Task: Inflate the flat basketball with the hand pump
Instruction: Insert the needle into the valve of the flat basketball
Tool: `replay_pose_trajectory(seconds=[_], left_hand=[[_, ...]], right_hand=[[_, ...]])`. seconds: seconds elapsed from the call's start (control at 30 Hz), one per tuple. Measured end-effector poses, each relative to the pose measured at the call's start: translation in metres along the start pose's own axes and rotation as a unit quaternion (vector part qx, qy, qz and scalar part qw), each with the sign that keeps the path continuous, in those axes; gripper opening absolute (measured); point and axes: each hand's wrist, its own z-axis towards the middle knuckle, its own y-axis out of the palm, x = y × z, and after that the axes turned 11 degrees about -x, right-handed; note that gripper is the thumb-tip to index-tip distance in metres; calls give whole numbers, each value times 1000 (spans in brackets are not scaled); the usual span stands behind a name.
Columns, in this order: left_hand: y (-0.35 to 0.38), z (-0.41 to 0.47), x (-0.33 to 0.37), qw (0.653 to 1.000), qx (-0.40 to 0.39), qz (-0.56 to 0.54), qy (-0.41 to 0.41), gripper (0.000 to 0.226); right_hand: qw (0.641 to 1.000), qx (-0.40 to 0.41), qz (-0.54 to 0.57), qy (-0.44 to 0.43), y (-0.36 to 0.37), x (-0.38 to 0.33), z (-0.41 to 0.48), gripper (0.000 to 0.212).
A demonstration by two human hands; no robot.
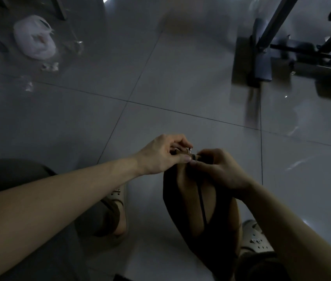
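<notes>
We pinch a small silver metal needle (190, 150) in our left hand (161, 154) above the folded, flat brown-and-black basketball (193, 207), which our right hand (219, 169) grips at its top edge.

Under me is a glossy pale grey tiled floor (181, 78), its big square tiles split by thin dark grout lines that cross near the middle. At about ten o'clock a crumpled white plastic bag (34, 37) lies on it, with a few small pale scraps (50, 66) just beside it toward me. At about two o'clock the flat dark grey metal foot of a frame (262, 63) sits on the tiles, blurred, with more bars beyond it. At six o'clock my two feet in beige perforated rubber clogs rest on the floor, the left one (118, 201) at seven o'clock and the right (256, 238) at five, and the flat brown basketball (189, 209) seems to stand on the tile between them.
</notes>
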Motion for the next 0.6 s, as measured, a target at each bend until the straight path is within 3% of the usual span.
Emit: replay_pose_trajectory(seconds=[0.07, 0.23, 0.6], left_hand=[[0, 1, 2, 1000, 1, 3, 4, 28], [3, 1, 3, 1000, 3, 2, 11, 25], [3, 2, 8, 1000, 13, 6, 14, 24]], right_hand=[[1000, 2, 6, 0, -2, -2, -2, 39], [1000, 3, -1, 10, -3, -3, -5, 22], [1000, 21, -2, 10, -6, -8, -5, 21]])
